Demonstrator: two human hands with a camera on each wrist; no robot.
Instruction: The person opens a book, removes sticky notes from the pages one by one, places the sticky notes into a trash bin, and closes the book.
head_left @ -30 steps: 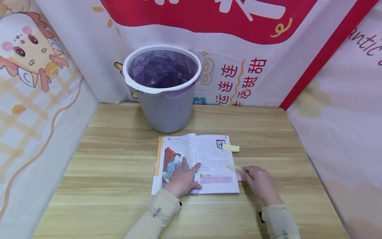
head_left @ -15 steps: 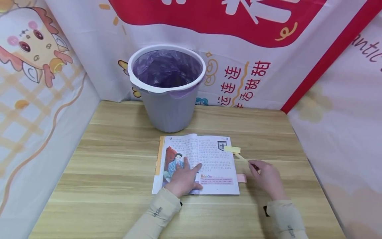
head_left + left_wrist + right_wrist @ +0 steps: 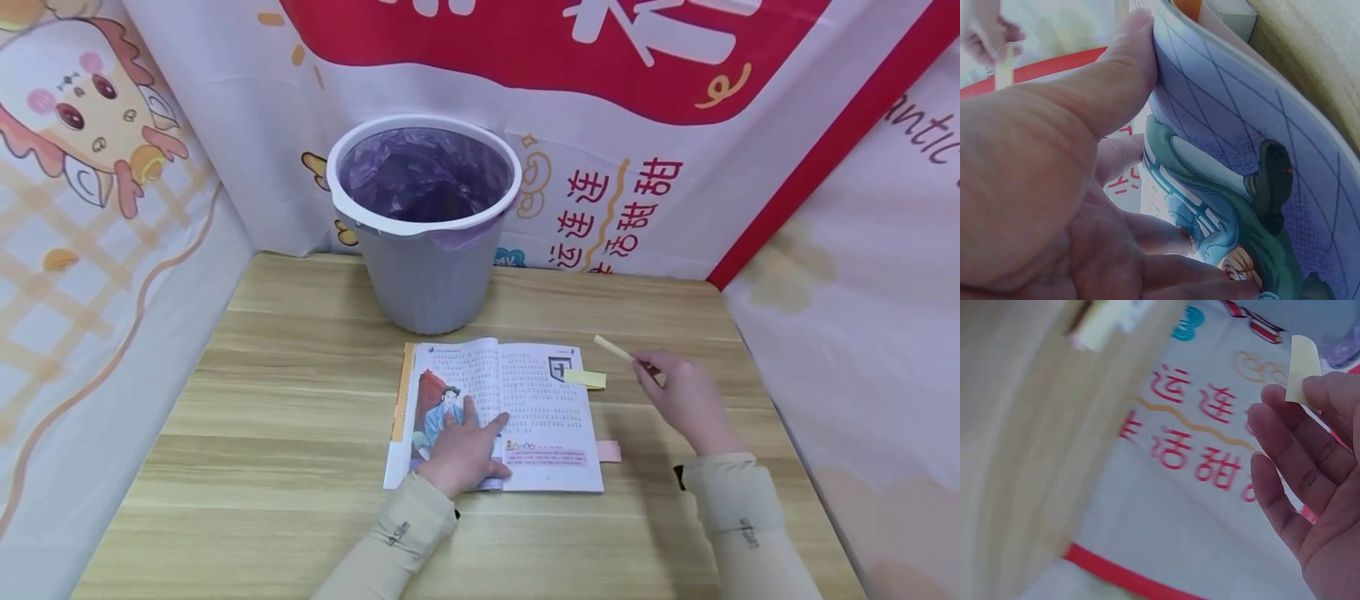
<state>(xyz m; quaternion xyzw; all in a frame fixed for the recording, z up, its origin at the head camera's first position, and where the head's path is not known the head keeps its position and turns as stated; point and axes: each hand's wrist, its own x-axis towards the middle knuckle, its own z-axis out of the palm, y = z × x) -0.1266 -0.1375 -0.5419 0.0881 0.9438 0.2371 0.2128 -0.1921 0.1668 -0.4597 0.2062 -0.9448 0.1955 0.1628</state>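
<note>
Yellow strip (image 3: 612, 347) in right hand (image 3: 687, 402), open book (image 3: 538, 408), red “甜甜” lettering (image 3: 658, 177)

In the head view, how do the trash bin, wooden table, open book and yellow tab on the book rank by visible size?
1. wooden table
2. trash bin and open book: too alike to rank
3. yellow tab

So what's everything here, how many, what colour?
Cloth walls: 3, mostly white, back and sides
Table: 1, brown, between walls
Bin: 1, grey, back of table
Bag: 1, purple, inside bin
Book: 1, white-paged, in front of bin
Yellow tab: 1, yellow, book's right edge
Pink tab: 1, pink, same edge, lower
Strip: 1, yellow, in right hand
Sleeves: 2, cream, head view bottom
Left hand: 1, bare, on book
Right hand: 1, bare, right of book
</note>
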